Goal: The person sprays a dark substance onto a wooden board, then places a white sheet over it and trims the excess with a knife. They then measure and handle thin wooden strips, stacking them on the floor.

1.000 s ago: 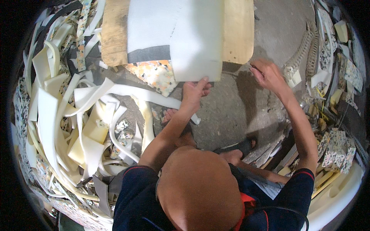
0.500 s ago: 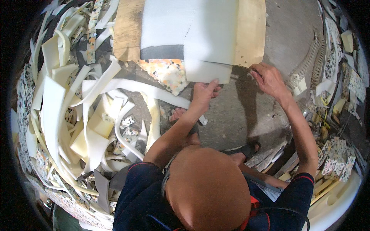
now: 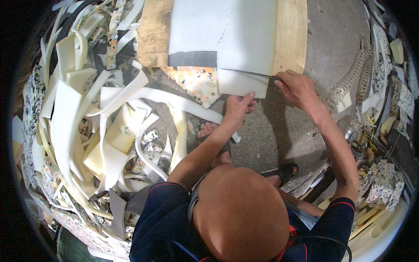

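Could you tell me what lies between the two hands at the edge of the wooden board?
In the head view, the overhanging strip of white foam sheet spans from the left hand to the right hand, with grey concrete floor below.

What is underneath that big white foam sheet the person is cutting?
Under the white foam sheet lies a dark grey layer, showing at its near edge, and beneath both a wooden board sticks out on either side. The board's middle is covered, so anything else there is hidden.
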`<action>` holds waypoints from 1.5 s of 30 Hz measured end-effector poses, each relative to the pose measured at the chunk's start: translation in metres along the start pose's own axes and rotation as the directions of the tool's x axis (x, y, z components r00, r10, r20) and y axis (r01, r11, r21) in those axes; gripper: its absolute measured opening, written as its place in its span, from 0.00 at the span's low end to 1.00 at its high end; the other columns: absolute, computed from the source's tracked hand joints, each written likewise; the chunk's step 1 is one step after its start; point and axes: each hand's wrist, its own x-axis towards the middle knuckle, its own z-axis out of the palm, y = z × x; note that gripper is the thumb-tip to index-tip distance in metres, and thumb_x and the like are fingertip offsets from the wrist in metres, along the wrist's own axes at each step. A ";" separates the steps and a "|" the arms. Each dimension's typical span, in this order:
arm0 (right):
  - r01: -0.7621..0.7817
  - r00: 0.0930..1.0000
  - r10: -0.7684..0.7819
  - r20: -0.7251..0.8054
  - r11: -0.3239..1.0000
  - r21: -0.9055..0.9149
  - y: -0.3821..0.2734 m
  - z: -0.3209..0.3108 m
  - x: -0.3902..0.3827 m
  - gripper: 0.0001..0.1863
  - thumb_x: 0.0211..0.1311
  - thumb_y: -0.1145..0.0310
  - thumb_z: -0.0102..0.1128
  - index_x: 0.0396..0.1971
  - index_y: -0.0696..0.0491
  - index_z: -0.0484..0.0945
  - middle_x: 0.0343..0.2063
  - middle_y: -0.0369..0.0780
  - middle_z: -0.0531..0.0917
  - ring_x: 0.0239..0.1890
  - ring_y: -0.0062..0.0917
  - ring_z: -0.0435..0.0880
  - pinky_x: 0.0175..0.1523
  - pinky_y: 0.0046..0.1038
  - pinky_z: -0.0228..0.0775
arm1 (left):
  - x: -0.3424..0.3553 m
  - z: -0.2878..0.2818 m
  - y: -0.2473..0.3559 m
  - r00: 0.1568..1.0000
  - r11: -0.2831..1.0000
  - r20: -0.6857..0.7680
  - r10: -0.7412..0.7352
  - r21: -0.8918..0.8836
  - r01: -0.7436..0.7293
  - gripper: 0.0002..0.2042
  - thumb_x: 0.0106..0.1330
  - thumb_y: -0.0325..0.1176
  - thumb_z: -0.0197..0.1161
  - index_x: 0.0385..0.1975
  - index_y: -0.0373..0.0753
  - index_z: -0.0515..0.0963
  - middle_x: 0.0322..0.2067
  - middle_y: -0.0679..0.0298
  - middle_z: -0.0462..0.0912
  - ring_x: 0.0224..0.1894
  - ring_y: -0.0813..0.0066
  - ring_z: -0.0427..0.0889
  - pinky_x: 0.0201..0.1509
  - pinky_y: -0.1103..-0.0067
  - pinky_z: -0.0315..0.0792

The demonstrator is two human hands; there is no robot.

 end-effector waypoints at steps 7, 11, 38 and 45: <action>0.028 0.999 -0.028 -0.039 1.000 0.011 -0.002 -0.004 -0.003 0.10 0.67 0.64 0.62 0.37 0.55 0.79 0.31 0.45 0.81 0.36 0.47 0.84 0.40 0.45 0.76 | -0.002 -0.001 -0.003 1.000 1.000 -0.019 0.003 -0.003 -0.003 0.13 0.70 0.36 0.68 0.46 0.35 0.81 0.41 0.64 0.85 0.37 0.76 0.83 0.37 0.78 0.81; 0.026 1.000 -0.026 -0.008 0.998 0.054 -0.025 -0.015 0.005 0.10 0.66 0.65 0.63 0.38 0.56 0.79 0.33 0.46 0.82 0.37 0.48 0.84 0.41 0.45 0.76 | -0.004 0.001 -0.007 0.999 0.998 0.018 -0.036 0.046 0.036 0.12 0.70 0.34 0.68 0.47 0.33 0.80 0.40 0.63 0.85 0.37 0.75 0.84 0.37 0.77 0.81; -0.092 0.865 0.498 0.061 0.038 0.995 -0.150 0.088 0.053 0.12 0.71 0.66 0.63 0.44 0.60 0.79 0.26 0.33 0.82 0.23 0.14 0.78 0.25 0.20 0.70 | -0.035 -0.081 0.111 0.935 0.934 -0.127 0.332 -0.091 -0.345 0.08 0.72 0.32 0.65 0.45 0.37 0.81 0.32 0.65 0.85 0.26 0.81 0.81 0.27 0.83 0.74; -0.095 0.843 0.538 0.013 0.125 0.988 -0.158 0.091 0.068 0.11 0.71 0.67 0.63 0.41 0.61 0.79 0.24 0.33 0.80 0.21 0.14 0.78 0.24 0.20 0.69 | -0.018 -0.103 0.137 0.869 0.903 -0.321 0.378 -0.079 -0.422 0.07 0.75 0.34 0.62 0.42 0.38 0.78 0.29 0.65 0.84 0.23 0.82 0.80 0.24 0.82 0.76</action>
